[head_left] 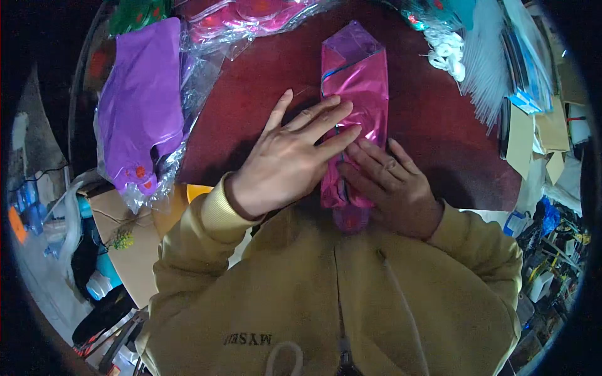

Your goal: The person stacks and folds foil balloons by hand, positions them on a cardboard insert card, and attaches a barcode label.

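Observation:
A shiny pink folded foil piece (360, 88) with a purple pointed top lies lengthwise on the dark red table (251, 81), its rounded lower tab near the jacket. My left hand (295, 150) rests across its left edge, fingers spread and fingertips on the foil. On the lower right part of the foil lies my right hand (392, 185), its fingers apart and flat. The two hands nearly meet at the fingertips. Part of the foil's lower half is hidden under them.
Flat purple foil pieces (141, 94) in clear plastic lie at the left. Pink foil packs (251, 19) sit at the back. White string (446, 53), clear thin strips (486, 69) and cardboard (519, 138) are at the right. A cardboard box (125, 219) stands lower left.

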{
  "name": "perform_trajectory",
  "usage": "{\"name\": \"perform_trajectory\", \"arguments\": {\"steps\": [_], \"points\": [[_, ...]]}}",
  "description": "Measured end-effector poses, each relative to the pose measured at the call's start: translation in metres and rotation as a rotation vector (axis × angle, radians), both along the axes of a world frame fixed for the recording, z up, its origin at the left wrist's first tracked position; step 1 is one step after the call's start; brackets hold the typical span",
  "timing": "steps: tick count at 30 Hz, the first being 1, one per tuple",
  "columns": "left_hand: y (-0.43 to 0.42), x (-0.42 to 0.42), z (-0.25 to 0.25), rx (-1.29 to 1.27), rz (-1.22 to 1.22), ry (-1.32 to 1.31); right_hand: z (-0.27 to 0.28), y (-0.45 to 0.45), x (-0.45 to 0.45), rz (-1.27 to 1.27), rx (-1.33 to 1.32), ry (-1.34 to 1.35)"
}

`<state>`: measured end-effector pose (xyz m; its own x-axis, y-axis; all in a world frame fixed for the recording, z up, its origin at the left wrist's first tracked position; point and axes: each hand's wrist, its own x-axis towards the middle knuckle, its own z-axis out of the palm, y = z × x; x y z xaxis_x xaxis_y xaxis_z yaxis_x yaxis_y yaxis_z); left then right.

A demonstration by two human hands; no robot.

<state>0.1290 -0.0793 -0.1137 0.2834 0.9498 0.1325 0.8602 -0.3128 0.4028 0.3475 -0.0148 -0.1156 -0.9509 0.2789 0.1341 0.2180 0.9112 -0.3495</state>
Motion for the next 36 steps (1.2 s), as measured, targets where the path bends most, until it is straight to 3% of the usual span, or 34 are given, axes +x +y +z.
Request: {"name": "perform_trajectory", "arguments": {"steps": [7,9,10,12,13,16,20,22,23,26,32,36], "points": [[0.005,-0.01,-0.005,0.05,-0.041,-0.005,-0.001,0.04,-0.006,0.222,0.083,0.16],[0.006,-0.014,-0.003,0.006,-0.071,-0.043,-0.006,0.05,-0.007,0.178,-0.213,0.237],[0.006,-0.016,-0.005,0.014,-0.067,-0.04,-0.001,0.054,-0.009,0.183,-0.206,0.239],[0.008,-0.019,-0.011,0.067,-0.019,-0.197,0.012,0.063,-0.015,-0.356,-0.595,-0.114],[0.011,-0.02,-0.011,0.069,-0.019,-0.197,0.006,0.069,-0.02,-0.268,-0.602,0.176],[0.021,-0.016,-0.011,0.023,0.108,-0.444,-0.015,0.08,-0.037,-0.317,-0.725,0.367],[0.023,-0.012,-0.016,0.034,0.165,-0.445,-0.006,0.088,-0.051,-0.391,-0.763,0.383],[0.024,-0.008,-0.013,0.08,0.225,-0.476,0.003,0.086,-0.062,-0.488,-0.399,0.324],[0.026,-0.005,-0.014,0.078,0.218,-0.48,-0.002,0.088,-0.067,-0.496,-0.398,0.322],[0.029,-0.001,-0.017,0.169,0.304,-0.475,-0.017,0.091,-0.085,-0.573,-0.063,0.264],[0.037,0.006,-0.017,0.153,0.429,-0.379,-0.023,0.097,-0.098,-0.619,0.351,0.066],[0.039,0.01,-0.021,0.325,0.539,-0.218,-0.028,0.1,-0.105,-0.629,0.451,0.026]]}}
